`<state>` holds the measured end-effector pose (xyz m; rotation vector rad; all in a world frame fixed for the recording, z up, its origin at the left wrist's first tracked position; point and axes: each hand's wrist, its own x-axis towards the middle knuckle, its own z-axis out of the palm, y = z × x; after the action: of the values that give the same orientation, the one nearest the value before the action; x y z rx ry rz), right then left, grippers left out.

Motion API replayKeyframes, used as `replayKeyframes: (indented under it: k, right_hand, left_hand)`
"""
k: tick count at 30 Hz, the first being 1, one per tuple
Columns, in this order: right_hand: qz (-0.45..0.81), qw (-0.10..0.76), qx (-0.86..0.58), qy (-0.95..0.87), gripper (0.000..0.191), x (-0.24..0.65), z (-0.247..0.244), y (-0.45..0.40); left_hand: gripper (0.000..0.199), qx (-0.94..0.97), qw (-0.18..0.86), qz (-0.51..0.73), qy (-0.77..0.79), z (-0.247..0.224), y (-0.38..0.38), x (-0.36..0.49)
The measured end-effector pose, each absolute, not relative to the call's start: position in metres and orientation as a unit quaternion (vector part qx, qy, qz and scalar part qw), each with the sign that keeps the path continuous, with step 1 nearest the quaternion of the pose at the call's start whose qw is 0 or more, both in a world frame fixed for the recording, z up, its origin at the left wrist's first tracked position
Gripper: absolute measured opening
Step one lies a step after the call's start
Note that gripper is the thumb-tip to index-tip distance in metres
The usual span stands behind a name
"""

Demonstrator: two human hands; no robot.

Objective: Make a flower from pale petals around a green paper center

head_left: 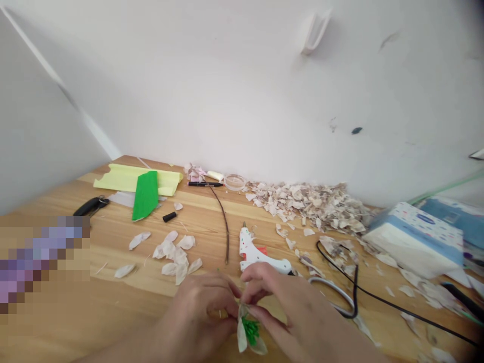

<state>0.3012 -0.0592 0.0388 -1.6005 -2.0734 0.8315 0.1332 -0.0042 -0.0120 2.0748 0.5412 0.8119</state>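
Between my two hands, low in the head view, is a small handmade flower (242,339) with pale petals round a green fringed centre (250,330). My left hand (202,307) pinches it from the left, thumb and fingers at its base. From the right, the thumb and fingers of my right hand (289,307) close on a petal near the top. Just beyond the hands lies a white glue gun (251,252) with a red trigger. Several loose pale petals (177,254) are spread on the wood to the left of it.
A thin brown twig (223,217) lies behind the hands. Yellow paper (113,179) and a green paper piece (145,196) are at back left. Dried petals (310,201) heap along the wall. A tissue pack (416,237) and a black cable (408,307) occupy the right.
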Motion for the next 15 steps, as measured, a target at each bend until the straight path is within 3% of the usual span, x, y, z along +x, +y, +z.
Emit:
replayKeyframes:
  k: [5,10,15]
  right_hand:
    - [0.305,0.22,-0.578,-0.724,0.034,0.305,0.045,-0.059]
    - [0.297,0.348,-0.568,-0.684,0.028,0.318,0.043,-0.057]
    - [0.302,0.406,-0.582,-0.637,0.024,0.321,0.033,-0.047]
  left_hand:
    - [0.015,0.773,0.468,0.304,0.303,-0.014,-0.002,0.134]
    - [0.011,0.664,0.548,0.324,0.391,-0.022,0.008,0.135]
    - [0.013,0.661,0.499,0.414,0.378,-0.026,0.015,0.129]
